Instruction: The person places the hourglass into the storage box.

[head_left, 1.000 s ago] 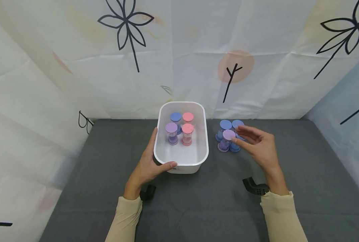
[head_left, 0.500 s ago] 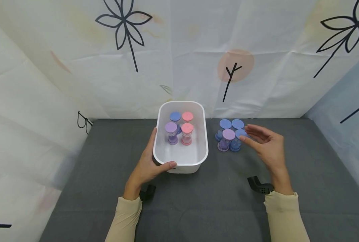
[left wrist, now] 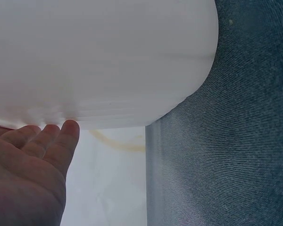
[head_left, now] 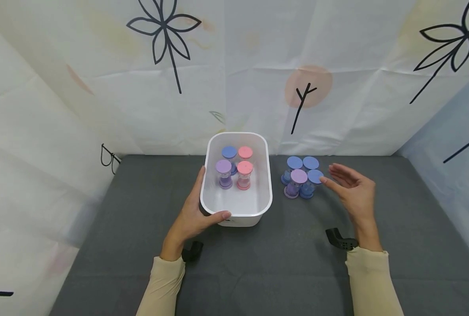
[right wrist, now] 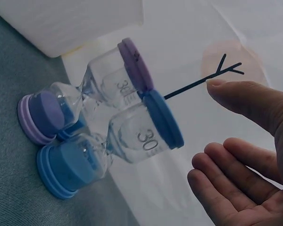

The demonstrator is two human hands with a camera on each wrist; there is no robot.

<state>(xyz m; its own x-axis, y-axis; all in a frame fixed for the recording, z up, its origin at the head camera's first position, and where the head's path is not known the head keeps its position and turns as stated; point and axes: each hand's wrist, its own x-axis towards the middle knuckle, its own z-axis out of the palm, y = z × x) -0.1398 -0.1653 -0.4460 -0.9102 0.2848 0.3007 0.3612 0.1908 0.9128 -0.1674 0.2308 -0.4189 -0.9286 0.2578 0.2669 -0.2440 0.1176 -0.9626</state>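
My left hand (head_left: 191,219) holds a white plastic bin (head_left: 214,206) at its near left corner, thumb on the front rim; in the left wrist view its fingertips touch the bin's side wall (left wrist: 108,61). Inside stand a blue sand timer (head_left: 229,152), a purple one (head_left: 223,173) and two pink ones (head_left: 245,174). My right hand (head_left: 354,193) is just right of another group, fingers spread from the thumb, nothing between them. Its thumb tip is close by a blue sand timer (head_left: 312,184) marked 30. Beside that stand a purple timer (head_left: 295,184) and two more blue ones (head_left: 295,162).
Dark grey cloth (head_left: 258,267) covers the table. A white printed curtain (head_left: 250,87) rises right behind the bin and the timers. Each wrist carries a black camera mount (head_left: 340,240).
My right hand has drawn back to the right from over the timer group, uncovering the blue timer at its near right. The left hand and the bin have stayed in place.
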